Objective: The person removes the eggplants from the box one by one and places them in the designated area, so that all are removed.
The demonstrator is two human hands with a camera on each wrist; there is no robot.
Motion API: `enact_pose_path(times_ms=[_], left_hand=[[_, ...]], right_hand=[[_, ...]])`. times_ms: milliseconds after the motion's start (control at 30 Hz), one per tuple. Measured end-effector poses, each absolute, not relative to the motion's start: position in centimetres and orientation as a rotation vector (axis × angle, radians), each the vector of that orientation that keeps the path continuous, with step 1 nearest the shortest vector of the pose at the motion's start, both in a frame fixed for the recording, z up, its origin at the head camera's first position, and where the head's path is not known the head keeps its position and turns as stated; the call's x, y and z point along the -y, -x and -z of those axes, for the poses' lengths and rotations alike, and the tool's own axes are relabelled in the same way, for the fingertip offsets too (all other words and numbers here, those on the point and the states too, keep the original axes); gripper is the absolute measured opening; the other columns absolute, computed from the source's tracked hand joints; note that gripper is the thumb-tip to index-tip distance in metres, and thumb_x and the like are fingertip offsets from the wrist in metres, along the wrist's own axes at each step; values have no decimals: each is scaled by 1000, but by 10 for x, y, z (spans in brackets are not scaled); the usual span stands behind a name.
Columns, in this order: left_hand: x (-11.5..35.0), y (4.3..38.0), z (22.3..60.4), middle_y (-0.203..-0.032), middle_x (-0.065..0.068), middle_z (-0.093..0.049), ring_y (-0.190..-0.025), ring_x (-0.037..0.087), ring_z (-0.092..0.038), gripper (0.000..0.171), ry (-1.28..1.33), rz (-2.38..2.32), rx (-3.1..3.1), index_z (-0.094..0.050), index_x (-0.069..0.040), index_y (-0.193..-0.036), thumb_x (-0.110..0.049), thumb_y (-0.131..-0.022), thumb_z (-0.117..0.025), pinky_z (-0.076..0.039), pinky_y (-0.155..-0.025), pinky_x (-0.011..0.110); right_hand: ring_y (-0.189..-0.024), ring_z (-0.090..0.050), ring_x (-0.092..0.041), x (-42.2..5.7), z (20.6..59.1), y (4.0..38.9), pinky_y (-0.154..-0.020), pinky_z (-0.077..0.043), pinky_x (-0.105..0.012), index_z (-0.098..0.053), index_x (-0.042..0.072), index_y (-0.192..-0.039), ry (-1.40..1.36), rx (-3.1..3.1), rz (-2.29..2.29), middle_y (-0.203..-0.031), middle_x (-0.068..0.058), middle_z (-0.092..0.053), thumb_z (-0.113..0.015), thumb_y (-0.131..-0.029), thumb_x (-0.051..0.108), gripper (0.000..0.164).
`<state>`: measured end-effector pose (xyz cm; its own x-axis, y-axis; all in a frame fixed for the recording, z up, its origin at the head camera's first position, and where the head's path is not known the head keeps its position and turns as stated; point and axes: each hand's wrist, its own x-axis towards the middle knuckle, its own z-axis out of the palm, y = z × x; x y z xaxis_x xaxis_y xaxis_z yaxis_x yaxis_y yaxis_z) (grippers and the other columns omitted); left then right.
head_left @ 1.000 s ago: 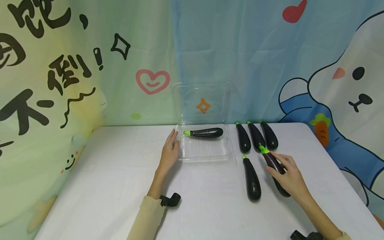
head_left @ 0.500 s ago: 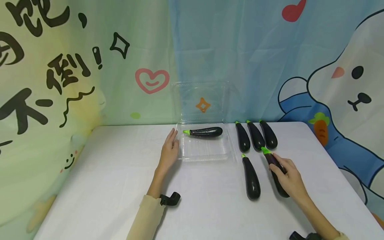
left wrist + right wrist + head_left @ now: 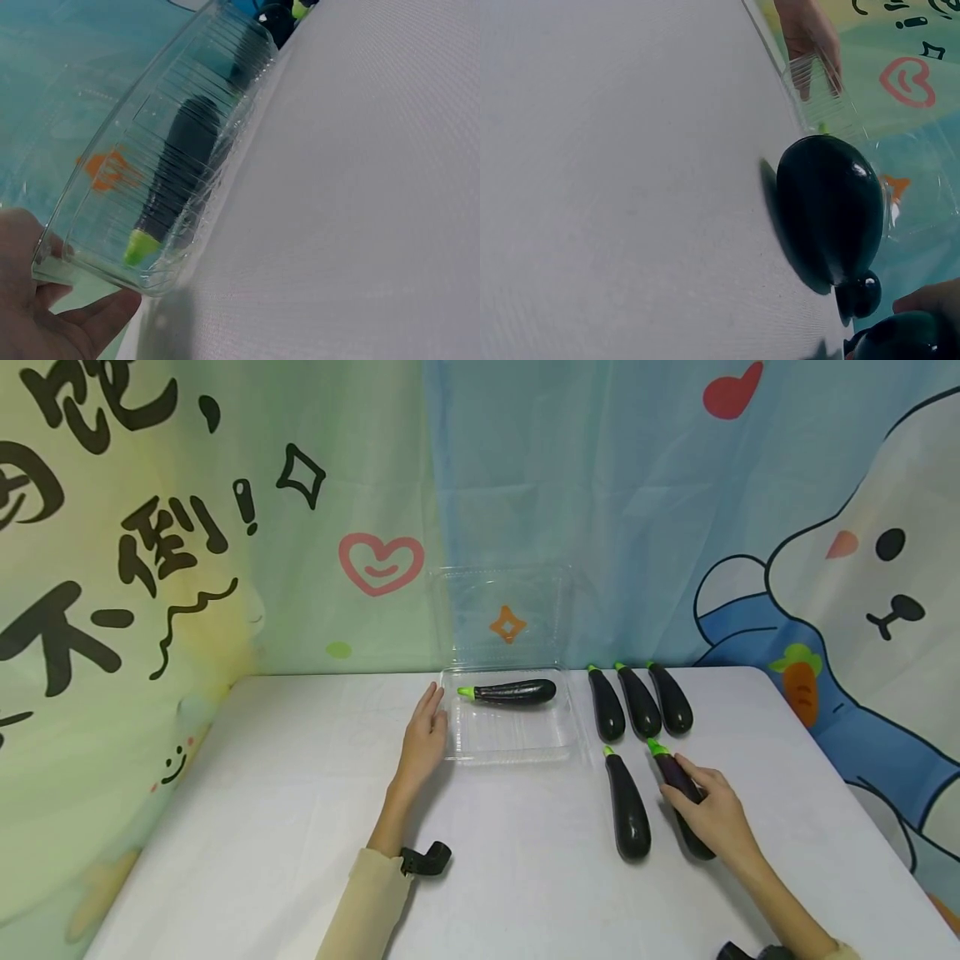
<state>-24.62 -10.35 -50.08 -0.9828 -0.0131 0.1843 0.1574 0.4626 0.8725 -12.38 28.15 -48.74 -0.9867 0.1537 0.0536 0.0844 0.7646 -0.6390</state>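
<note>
A dark eggplant with a green stem (image 3: 517,692) lies across the back of an open clear plastic box (image 3: 517,752). My left hand (image 3: 425,739) rests against the left side of that box, its fingers extended along the wall; in the left wrist view the fingers (image 3: 109,319) touch the box's end. On the right of the table, my right hand (image 3: 708,810) holds another eggplant (image 3: 671,768) around its middle, thumb on one side and fingers on the other. Just left of it lies a loose eggplant (image 3: 628,810), which looms large in the right wrist view.
Three more eggplants (image 3: 637,702) lie side by side at the back right of the white table (image 3: 525,860). The box's clear lid (image 3: 502,614) stands raised against the printed backdrop curtain (image 3: 600,527).
My right hand has shifted slightly left and toward me with its eggplant, whose stem now sits apart from the back row. The left hand and box have stayed put.
</note>
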Motion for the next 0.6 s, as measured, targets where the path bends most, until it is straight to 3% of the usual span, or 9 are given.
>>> enact_pose_path(times_ms=[367, 600], left_hand=[[104, 245, 500, -159, 7, -32, -148, 24, -27, 47, 115, 1544, 2550, -40, -4, -147, -13, -101, -39, -22, -122, 44], [104, 245, 501, -159, 6, -32, -148, 24, -27, 47, 125, 1542, 2549, -40, -3, -147, -14, -101, -39, -22, -122, 44]], right_hand=[[-114, -50, -52, -275, 492, 128, -89, -45, -58, -39, -7, -143, 181, 2875, -1094, -129, -36, -44, -57, -97, 27, 61], [-112, -51, -52, -275, 495, 131, -88, -45, -58, -39, -8, -143, 181, 2887, -1075, -128, -37, -44, -55, -98, 28, 60]])
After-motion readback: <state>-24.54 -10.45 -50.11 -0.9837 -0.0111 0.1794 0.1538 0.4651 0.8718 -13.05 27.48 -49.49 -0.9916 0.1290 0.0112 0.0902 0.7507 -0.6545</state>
